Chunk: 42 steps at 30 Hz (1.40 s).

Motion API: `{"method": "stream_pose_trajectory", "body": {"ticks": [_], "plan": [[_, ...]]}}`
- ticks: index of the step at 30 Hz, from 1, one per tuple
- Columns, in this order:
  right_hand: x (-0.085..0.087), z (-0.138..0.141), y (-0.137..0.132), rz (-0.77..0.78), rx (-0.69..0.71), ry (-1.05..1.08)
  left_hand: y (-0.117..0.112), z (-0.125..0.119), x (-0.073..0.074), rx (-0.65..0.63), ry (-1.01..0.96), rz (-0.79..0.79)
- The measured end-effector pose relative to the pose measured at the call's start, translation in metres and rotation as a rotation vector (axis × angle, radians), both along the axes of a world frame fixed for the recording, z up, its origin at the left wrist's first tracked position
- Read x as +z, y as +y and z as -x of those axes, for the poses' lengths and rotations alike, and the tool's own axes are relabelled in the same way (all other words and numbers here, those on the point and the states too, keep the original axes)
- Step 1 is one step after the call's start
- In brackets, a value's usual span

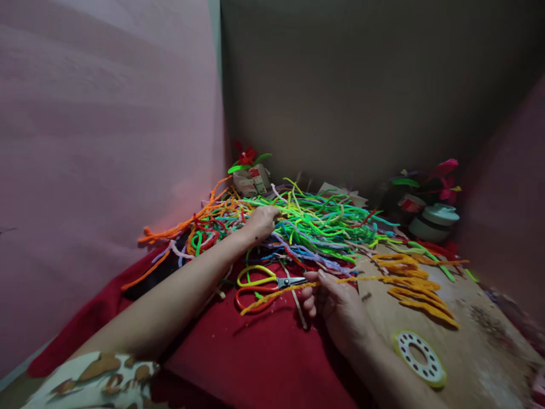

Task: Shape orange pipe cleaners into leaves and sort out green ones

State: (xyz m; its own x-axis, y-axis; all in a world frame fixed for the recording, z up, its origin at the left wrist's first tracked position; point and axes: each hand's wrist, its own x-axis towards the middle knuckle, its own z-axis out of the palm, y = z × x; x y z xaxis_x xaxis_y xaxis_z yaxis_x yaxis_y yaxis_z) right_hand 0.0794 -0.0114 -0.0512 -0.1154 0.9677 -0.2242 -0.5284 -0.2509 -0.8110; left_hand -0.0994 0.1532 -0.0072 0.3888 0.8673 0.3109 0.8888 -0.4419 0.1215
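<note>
My left hand [261, 222] reaches into a large heap of coloured pipe cleaners [327, 227], its fingers curled closed; what they grip, if anything, is hidden. In my right hand [338, 304] an orange pipe cleaner [279, 292] is pinched between thumb and fingers. One end of it extends left across the scissors, and the other runs right toward a zigzag-bent orange bundle [419, 287]. The scissors [286, 282], with one yellow and one red handle loop, lie on the red cloth [264, 352], blades pointing at my right fingertips.
A white ring with dark holes and a yellow edge [419, 358] lies on the wooden board [481, 346] at right. Behind the heap stand a red flower [246, 156] in a wrapped pot and, at right, pink flowers [447, 176] near a lidded jar [434, 221]. Walls enclose the sides.
</note>
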Motion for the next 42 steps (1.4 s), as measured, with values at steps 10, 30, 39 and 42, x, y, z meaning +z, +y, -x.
{"method": "stream_pose_trajectory", "body": {"ticks": [10,30,39,42], "plan": [[0.0,0.0,0.0,-0.008,0.007,-0.008,-0.02,-0.013,-0.019,0.121,0.122,-0.013],[-0.001,0.0,0.001,0.002,0.001,-0.024,-0.047,-0.001,-0.04,-0.069,0.247,-0.096],[-0.001,0.0,0.001,0.007,0.009,-0.024,-0.035,-0.007,0.001,0.007,0.026,-0.306],[0.0,0.0,0.001,0.003,0.001,-0.032,-0.005,-0.022,0.021,-0.039,-0.004,-0.209]]}}
